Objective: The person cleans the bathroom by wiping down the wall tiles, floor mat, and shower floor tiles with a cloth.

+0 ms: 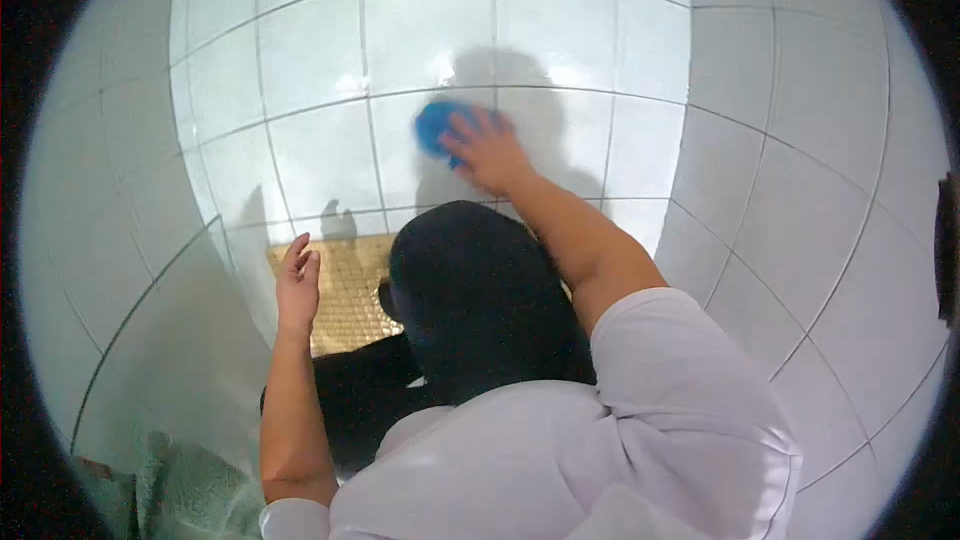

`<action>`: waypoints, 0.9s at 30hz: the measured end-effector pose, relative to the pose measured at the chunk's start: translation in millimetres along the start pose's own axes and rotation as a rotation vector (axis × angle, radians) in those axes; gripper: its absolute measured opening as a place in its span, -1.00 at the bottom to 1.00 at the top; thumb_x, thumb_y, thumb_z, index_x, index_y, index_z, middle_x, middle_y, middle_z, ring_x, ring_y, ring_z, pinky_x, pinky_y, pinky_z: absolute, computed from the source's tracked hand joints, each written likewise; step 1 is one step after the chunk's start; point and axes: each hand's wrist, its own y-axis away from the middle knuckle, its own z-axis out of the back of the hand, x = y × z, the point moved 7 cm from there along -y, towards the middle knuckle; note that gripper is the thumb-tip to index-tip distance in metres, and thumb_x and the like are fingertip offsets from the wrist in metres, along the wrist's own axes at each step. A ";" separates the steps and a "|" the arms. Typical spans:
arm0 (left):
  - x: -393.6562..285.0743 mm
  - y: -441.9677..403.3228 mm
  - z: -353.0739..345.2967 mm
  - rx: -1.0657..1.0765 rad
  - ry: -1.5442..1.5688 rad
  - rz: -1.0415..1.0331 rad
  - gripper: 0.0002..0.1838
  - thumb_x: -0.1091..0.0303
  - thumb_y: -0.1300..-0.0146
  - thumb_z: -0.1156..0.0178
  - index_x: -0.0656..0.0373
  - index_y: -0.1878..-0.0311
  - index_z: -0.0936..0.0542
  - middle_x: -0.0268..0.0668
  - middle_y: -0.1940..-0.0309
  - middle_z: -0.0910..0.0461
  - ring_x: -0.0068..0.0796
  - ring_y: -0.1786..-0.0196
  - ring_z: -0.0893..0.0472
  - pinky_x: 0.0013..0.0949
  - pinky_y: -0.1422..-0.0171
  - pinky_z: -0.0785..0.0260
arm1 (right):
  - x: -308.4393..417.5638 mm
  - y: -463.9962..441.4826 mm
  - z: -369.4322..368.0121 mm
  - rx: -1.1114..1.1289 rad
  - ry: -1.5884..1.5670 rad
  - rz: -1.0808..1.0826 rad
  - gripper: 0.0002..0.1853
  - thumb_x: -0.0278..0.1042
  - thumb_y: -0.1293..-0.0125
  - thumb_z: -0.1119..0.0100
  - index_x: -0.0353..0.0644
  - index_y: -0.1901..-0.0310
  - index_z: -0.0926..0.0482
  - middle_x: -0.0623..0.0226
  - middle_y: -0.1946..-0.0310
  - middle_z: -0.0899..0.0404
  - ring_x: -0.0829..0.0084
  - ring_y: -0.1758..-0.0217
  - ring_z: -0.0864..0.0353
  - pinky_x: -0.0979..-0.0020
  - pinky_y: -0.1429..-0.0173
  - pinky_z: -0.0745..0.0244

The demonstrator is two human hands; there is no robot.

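A blue cloth [434, 125], bunched and a little blurred, lies against the white tiled wall [310, 55] in front of me. My right hand [490, 152] holds it there, fingers spread over its right side and part of it hidden beneath them. Over to the left, my left hand [299, 285] is raised with nothing in it. Its fingers are loosely bent and apart, above the left edge of a woven yellowish mat [350, 290].
My bent knee in dark trousers [470, 280] rises between my arms. Tiled side walls stand at the left and at the right [790, 180]. Greenish fabric [200, 490] is at the lower left, and a dark object [946, 250] is at the right edge.
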 end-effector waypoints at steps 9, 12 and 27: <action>-105.1 -26.9 -72.7 0.165 -0.367 -0.528 -0.59 0.32 -0.15 -0.11 0.09 -0.09 -0.36 -0.11 -0.08 -0.35 -0.16 -0.11 -0.37 -0.30 -0.03 -0.31 | -153.6 214.4 -23.2 -0.053 0.064 -0.592 -0.38 0.05 -0.12 -0.01 0.16 -0.24 -0.14 0.17 -0.29 0.01 0.03 -0.33 0.05 -0.09 -0.26 0.11; -98.5 -34.1 -81.2 0.223 -0.233 -0.362 -0.60 0.31 -0.16 -0.10 0.09 -0.09 -0.37 -0.10 -0.04 -0.39 -0.18 -0.08 -0.40 -0.31 -0.02 -0.33 | -203.1 235.9 -19.0 -0.253 0.032 -1.270 -0.36 0.08 -0.19 0.09 0.02 -0.26 -0.09 0.07 -0.30 0.05 0.01 -0.32 0.03 -0.12 -0.20 -0.02; -45.0 -23.8 -70.7 0.253 -0.596 -0.232 -0.60 0.28 -0.16 -0.08 0.13 -0.08 -0.38 -0.04 0.02 -0.43 -0.17 0.01 -0.47 -0.27 -0.07 -0.31 | -178.3 233.2 0.9 -0.520 -0.094 -0.833 -0.47 -0.32 -0.04 -0.12 -0.18 -0.10 -0.28 0.06 -0.15 -0.20 0.07 -0.18 -0.19 0.04 -0.24 -0.05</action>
